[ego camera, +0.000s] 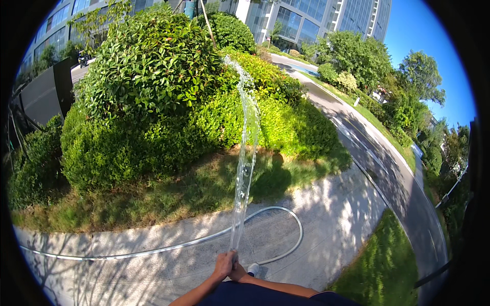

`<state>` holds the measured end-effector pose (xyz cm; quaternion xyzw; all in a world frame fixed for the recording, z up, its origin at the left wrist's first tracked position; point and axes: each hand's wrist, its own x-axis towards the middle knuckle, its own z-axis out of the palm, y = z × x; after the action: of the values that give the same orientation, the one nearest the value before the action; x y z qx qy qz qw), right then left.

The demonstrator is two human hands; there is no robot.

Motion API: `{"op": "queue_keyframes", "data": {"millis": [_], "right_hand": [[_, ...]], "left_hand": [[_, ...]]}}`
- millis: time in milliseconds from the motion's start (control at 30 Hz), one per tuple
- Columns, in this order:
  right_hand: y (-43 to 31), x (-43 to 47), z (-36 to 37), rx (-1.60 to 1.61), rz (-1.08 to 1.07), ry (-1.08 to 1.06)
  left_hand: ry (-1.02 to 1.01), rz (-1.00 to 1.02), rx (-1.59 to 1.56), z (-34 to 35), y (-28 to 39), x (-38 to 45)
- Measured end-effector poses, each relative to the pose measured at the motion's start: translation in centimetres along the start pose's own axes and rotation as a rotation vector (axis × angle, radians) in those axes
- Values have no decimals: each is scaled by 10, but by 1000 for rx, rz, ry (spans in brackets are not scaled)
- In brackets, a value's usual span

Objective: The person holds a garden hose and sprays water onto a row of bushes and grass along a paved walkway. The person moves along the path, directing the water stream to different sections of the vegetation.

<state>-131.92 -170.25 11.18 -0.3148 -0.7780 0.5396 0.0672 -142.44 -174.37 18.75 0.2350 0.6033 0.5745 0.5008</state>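
Observation:
A clear stream of water [241, 183] shoots up and away from my two hands, which are closed together low in the middle of the head view. My left hand [224, 264] is wrapped around the end of a garden hose, its thumb near the outlet. Just below and to its right, my right hand [239, 273] grips the same end; the fingers hide most of it. On the pavement, the pale hose [300, 229] runs in from the left and bends back in a loop towards my feet. Water arcs onto a broad-leaved bush [160, 65] and clipped hedge [275, 118].
I stand on a paved path [126, 271] with one white shoe [253, 268] showing. A grass strip [153, 202] borders the hedge, and a lawn [383, 260] lies at right. Beyond it curves an asphalt road [405, 202]. Glass-fronted buildings [298, 23] rise behind.

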Motion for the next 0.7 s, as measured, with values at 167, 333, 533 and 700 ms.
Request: {"op": "queue_keyframes", "data": {"millis": [167,333,533,700], "right_hand": [[-6,11,-6,-9,130,-64],[22,34,-10,-102,75,-18],[3,39,-33,-150,127,-117],[30,44,-23,-184,111,-173]], "left_hand": [[87,-38,-1,3,16,3],[140,10,-39,9,7,24],[147,20,-105,13,10,31],[100,-3,-135,11,0,33]]}}
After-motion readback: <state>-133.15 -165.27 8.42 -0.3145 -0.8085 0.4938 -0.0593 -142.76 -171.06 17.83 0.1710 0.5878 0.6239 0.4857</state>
